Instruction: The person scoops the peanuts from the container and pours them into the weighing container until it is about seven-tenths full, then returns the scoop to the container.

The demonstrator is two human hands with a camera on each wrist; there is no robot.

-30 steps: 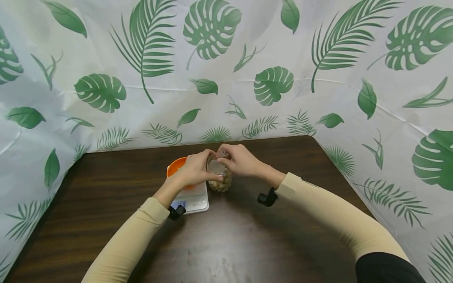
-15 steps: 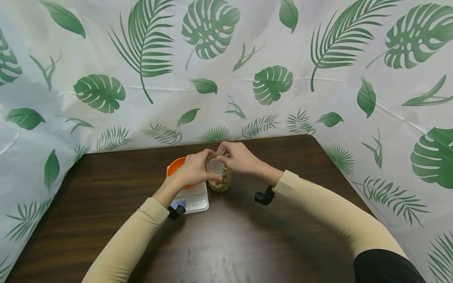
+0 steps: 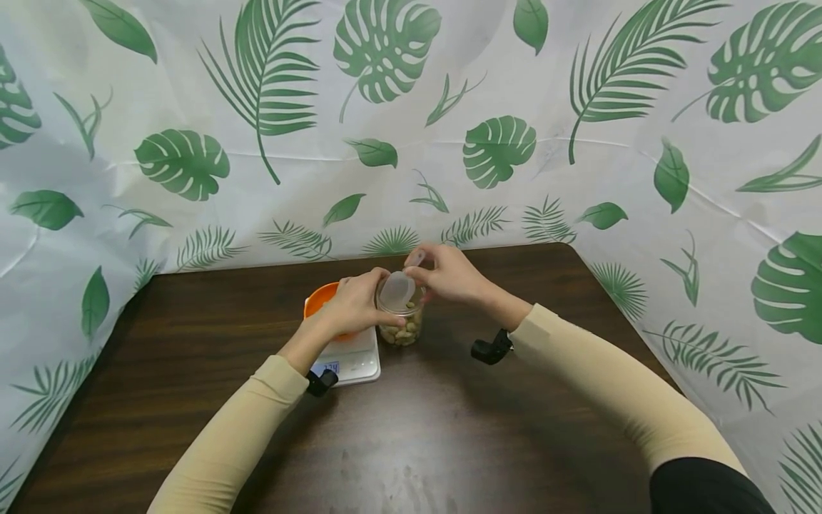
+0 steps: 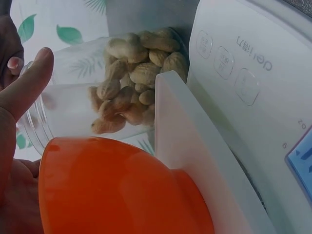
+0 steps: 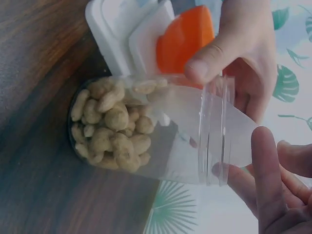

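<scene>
A clear jar (image 3: 403,332) partly filled with unshelled peanuts (image 5: 114,126) stands upright on the table. My left hand (image 3: 355,303) grips it round the neck, thumb on the near side. With thumb and fingers my right hand (image 3: 452,274) pinches the handle of a translucent plastic scoop (image 3: 397,290). In the right wrist view the scoop's bowl slants down through the jar's mouth, its tip by the upper peanuts. Just left of the jar, an orange bowl (image 4: 112,185) sits on a white kitchen scale (image 3: 356,365), partly hidden behind my left hand.
The scale has a lit blue display (image 4: 303,163) on its near side. Dark wooden table (image 3: 411,442) surrounds the jar and scale. Behind the table's far edge hangs a white leaf-patterned sheet (image 3: 424,100).
My right hand has shifted a little up and right, raising the scoop so that more of its bowl and handle shows. My left hand keeps its hold on the jar.
</scene>
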